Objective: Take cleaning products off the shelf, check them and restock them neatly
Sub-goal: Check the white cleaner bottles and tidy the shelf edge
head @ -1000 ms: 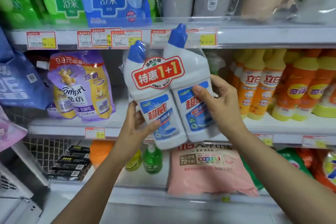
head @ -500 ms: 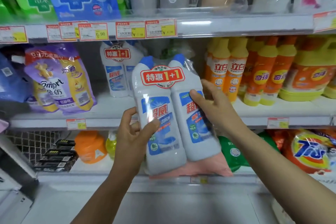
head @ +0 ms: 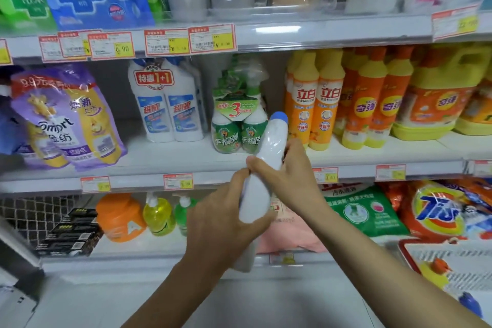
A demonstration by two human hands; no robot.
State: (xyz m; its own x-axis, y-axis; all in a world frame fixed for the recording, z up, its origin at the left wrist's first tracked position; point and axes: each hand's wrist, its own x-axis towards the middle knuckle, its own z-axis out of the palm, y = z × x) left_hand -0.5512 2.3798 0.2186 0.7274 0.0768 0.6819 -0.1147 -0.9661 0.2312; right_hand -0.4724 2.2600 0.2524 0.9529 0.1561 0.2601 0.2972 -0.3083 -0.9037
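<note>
I hold a shrink-wrapped twin pack of white toilet cleaner bottles (head: 262, 168) with blue caps, turned edge-on so only its narrow side shows. My left hand (head: 221, 224) grips its lower part and my right hand (head: 287, 178) clasps its middle from the right. The pack hangs in front of the middle shelf (head: 159, 160), tilted with the cap up and to the right. A second identical twin pack (head: 167, 104) with a red "1+1" label stands upright at the back of that shelf.
A green three-pack of spray cleaner (head: 238, 120) stands just behind the held pack. Orange dish-soap bottles (head: 316, 98) fill the shelf to the right, softener pouches (head: 69, 117) the left. Below lie a pink pouch (head: 290, 234), green bag (head: 364, 210) and orange tub (head: 119, 217).
The twin pack has been lowered and turned from label-facing to edge-on. Both hands shifted their grip around it, and the view moved right, uncovering the green spray pack.
</note>
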